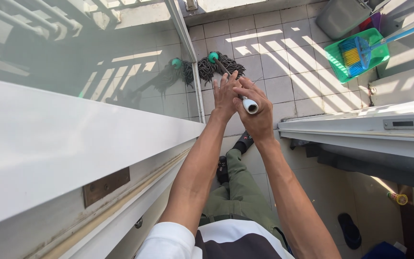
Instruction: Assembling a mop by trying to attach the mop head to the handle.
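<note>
A mop stands on the tiled balcony floor, its dark stringy head [221, 67] with a green cap resting by the glass door. Its handle rises toward me and ends in a white tip [250, 106]. My right hand [256, 109] is wrapped around the handle just below that tip. My left hand [226, 93] lies flat against the handle beside it, fingers stretched out and apart, touching the right hand. Below the hands I see my green trousers [238, 184] and a dark shoe [243, 142].
A glass door panel [97, 62] on the left mirrors the mop. A green dustpan holding a blue and yellow brush [356, 53] sits at the far right beside a grey bin [341, 17]. A white sliding-door frame [360, 127] crosses the right. A dark slipper [349, 230] lies lower right.
</note>
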